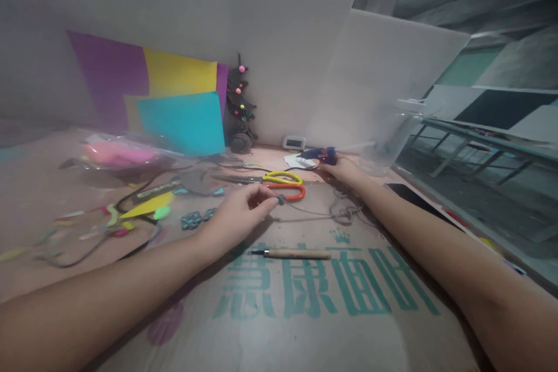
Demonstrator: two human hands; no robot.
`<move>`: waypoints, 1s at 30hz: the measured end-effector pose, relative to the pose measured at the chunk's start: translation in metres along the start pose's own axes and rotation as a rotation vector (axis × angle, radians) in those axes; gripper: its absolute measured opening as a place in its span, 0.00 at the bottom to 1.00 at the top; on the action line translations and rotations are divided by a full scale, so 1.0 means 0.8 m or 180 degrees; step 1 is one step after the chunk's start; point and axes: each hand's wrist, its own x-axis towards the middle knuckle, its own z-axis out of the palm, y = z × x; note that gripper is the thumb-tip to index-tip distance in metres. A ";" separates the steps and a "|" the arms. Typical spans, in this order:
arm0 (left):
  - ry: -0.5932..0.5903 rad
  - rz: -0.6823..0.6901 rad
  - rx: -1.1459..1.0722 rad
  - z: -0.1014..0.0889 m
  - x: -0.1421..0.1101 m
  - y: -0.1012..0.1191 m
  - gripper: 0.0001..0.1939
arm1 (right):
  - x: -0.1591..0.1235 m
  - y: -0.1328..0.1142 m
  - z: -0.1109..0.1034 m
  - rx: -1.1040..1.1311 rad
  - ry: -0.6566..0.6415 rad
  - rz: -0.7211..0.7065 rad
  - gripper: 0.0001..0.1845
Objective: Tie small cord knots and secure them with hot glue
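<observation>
My left hand (242, 215) is closed in a pinch on a small dark knotted cord piece (281, 200), just in front of the scissors. From it a thin grey cord (305, 220) trails right into a loose tangle (344, 215). My right hand (342, 173) reaches to the back and has its fingers round the lower part of a blue hot glue gun (326, 156); the grip is partly hidden. The gun's nozzle points left over a white paper piece (296, 161). Scissors (283, 177) with one yellow and one red handle lie behind my left hand.
A wooden-handled carving tool (299, 254) lies in front. Dark knotted cord pieces (192, 220) and coloured scraps (126, 225) are at left. At the back stand a small white timer (294, 142), a cord tree with beads (242, 107) and coloured sheets (181, 125). A black phone-like slab (418, 203) lies right.
</observation>
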 end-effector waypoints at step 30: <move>0.0225 0.0151 0.0079 -0.001 0.000 -0.002 0.10 | -0.174 -0.044 -0.008 0.0372 -0.0387 -0.1348 0.11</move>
